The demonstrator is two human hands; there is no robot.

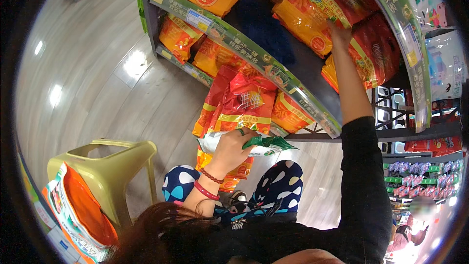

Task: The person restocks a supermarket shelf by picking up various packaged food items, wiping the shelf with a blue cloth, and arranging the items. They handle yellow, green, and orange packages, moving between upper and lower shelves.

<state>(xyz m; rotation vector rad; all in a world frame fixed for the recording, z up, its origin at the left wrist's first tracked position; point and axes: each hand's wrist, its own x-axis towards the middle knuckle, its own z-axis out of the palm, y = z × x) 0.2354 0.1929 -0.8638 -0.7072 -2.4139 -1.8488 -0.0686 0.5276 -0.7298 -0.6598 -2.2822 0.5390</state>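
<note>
My left hand [236, 148], with a green ring and red bracelets, grips a white and green plastic packet [216, 143] above my knees. Just beyond it, several red and orange pouches [243, 97] stand close together in front of the lower shelf. My right hand [340, 36] reaches onto the upper shelf, against a red and orange pouch [307, 11]. Its fingers are partly hidden, so whether they grip the pouch is unclear. A second red and orange pouch [377, 49] lies under and beside that wrist.
Along the shelf edge runs a green label strip [242, 47]. More orange pouches [216, 57] fill the lower level. At left, a yellow-green plastic stool [88, 161] stands by an orange and white bag [78, 205]. Far right, a person [406, 231] appears in the background.
</note>
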